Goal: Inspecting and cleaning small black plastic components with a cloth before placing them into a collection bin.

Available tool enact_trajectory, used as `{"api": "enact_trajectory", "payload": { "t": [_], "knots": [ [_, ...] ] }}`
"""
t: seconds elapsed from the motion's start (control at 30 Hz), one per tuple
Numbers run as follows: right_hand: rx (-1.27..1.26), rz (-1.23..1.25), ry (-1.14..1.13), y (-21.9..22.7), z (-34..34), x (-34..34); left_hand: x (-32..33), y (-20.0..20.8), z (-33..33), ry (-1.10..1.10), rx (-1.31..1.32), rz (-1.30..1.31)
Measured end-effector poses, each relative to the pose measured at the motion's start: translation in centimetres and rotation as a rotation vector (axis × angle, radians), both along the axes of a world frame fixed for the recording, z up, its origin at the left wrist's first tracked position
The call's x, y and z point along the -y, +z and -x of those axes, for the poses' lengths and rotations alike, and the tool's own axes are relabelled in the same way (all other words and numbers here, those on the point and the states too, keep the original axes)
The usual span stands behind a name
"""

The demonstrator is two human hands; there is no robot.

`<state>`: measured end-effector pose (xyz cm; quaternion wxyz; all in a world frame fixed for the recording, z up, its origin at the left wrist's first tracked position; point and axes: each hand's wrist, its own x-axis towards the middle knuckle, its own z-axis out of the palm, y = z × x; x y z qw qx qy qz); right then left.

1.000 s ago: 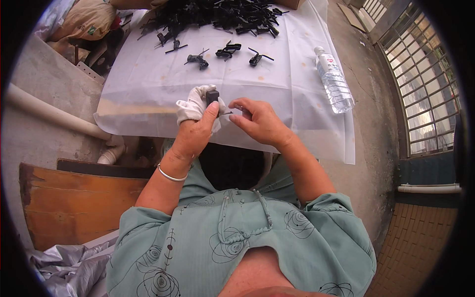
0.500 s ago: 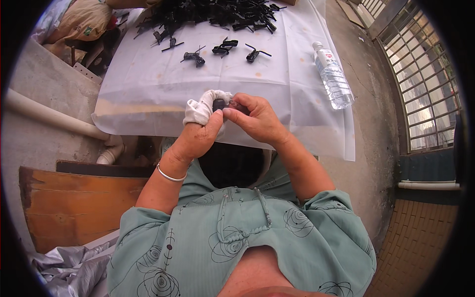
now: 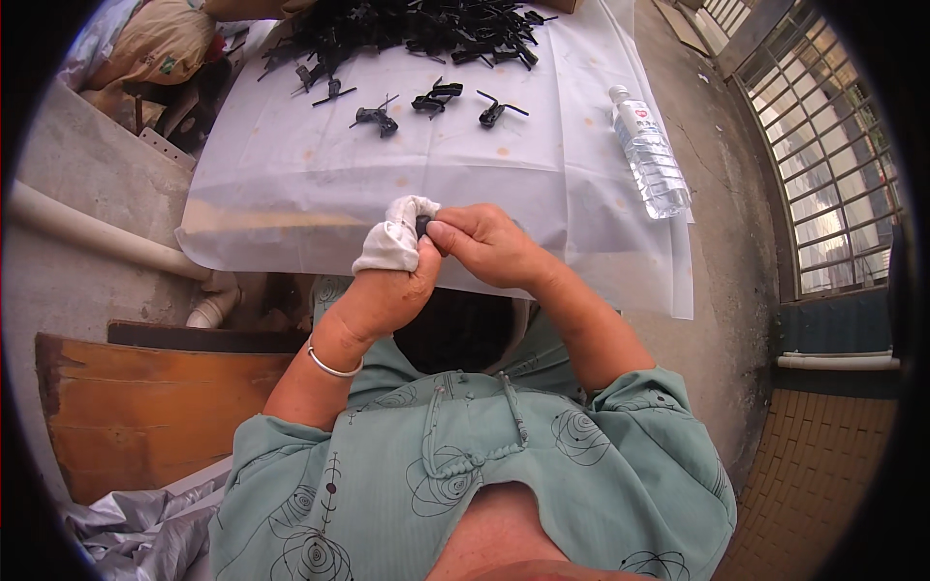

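Close together over the near edge of the table, both my hands work on one small black part [image 3: 422,225], mostly covered by fingers. My left hand [image 3: 395,293] is closed around it, its fingers wrapped in a white cloth [image 3: 391,245] and its thumb bare. From the other side my right hand [image 3: 496,252] pinches the same part between thumb and bent fingers. Its exact kind cannot be made out. Beyond my hands, loose black plastic pieces with thin rods [image 3: 437,96] lie apart from one another on the white sheet.
A white plastic sheet [image 3: 542,208] covers the table and hangs over its near edge. Farther back lies a heap of black pieces [image 3: 387,31]. At the right edge a clear water bottle [image 3: 651,160] lies on its side. An orange-brown board [image 3: 165,412] stands low at left, below a pipe [image 3: 107,229].
Both hands have come slightly nearer to me with the black part. My right fingers have closed in over it, so less of it shows. The pieces on the table stay put.
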<state>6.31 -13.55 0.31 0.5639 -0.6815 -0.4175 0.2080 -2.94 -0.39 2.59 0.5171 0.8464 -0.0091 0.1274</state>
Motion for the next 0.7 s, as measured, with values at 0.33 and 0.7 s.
{"api": "enact_trajectory", "payload": {
  "t": [0.33, 0.7],
  "knots": [
    [0.557, 0.529, -0.571, -0.7, -10.7, -1.7, -3.0, -2.0, -0.5, -0.038, -0.088, -0.219],
    [-0.47, -0.052, 0.253, 2.5, -3.4, 0.3, -2.9, -2.0, -1.5, 0.068, -0.169, 0.552]
  ]
}}
